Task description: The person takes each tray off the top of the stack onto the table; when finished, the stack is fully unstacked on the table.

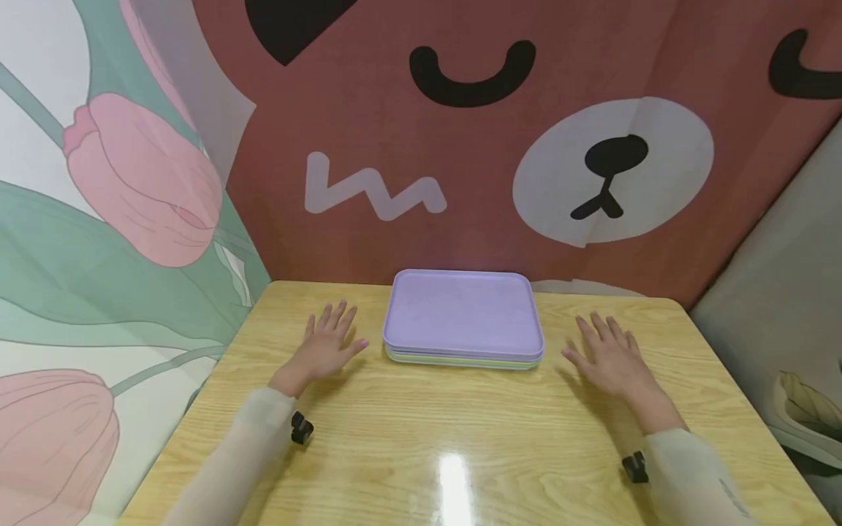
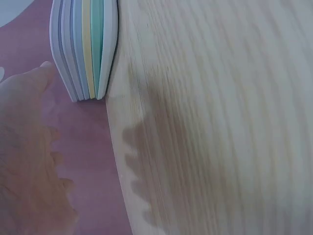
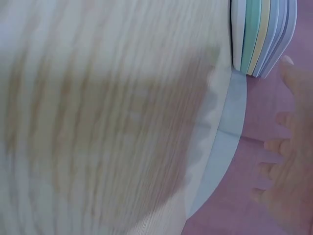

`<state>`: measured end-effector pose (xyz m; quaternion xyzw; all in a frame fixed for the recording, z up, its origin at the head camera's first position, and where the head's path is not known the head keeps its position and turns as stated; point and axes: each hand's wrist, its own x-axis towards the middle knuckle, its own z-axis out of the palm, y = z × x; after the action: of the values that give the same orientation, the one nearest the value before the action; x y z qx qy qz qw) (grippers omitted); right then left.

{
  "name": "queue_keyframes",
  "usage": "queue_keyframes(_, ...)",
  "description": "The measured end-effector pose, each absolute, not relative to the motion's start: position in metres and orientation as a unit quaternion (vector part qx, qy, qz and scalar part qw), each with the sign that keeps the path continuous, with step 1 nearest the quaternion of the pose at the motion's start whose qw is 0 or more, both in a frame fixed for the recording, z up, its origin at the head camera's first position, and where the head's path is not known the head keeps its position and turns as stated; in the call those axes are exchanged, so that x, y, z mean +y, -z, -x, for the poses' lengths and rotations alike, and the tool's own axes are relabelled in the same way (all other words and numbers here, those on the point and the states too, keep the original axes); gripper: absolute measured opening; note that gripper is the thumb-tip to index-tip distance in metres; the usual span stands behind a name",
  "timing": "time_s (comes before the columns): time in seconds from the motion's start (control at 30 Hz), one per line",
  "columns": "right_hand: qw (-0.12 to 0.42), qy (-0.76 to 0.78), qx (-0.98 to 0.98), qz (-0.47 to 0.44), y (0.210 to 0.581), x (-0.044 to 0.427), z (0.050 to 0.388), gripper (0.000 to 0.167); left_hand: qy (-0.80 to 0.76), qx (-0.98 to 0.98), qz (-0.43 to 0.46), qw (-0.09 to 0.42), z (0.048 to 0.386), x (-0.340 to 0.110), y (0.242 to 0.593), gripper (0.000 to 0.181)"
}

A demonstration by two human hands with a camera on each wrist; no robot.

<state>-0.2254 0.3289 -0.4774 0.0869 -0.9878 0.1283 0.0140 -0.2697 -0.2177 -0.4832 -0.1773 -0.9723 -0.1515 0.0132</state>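
A stack of shallow rectangular trays (image 1: pixel 463 313) lies at the table's far edge, a lilac one on top. From the side, in the left wrist view, the stacked trays (image 2: pixel 87 49) show lilac, blue, yellow, green and white edges. Left of the stack, my left hand (image 1: pixel 325 346) hovers over the table with fingers spread and holds nothing. On the other side my right hand (image 1: pixel 613 359) is held likewise, fingers spread, apart from the trays. Both thumbs point toward the stack without touching it.
The wooden table (image 1: pixel 395 438) has rounded far corners. Behind it hangs a cloth (image 1: pixel 368 124) with a bear face, and a tulip-patterned cloth (image 1: pixel 145 183) is at the left. A pale object with a leaf-like shape (image 1: pixel 809 398) is beyond the right edge.
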Motion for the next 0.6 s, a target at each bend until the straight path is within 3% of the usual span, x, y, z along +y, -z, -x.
queue_keyframes(0.43,0.016,-0.144,-0.985,-0.094,0.472,0.312,0.23,0.079,0.222,-0.957,0.185,0.02,0.274,-0.198,0.483,0.073)
queue_keyframes(0.6,0.027,-0.167,-0.981,-0.091,0.472,0.307,0.235,0.073,0.295,-0.941,0.166,0.001,0.279,-0.187,0.484,0.069)
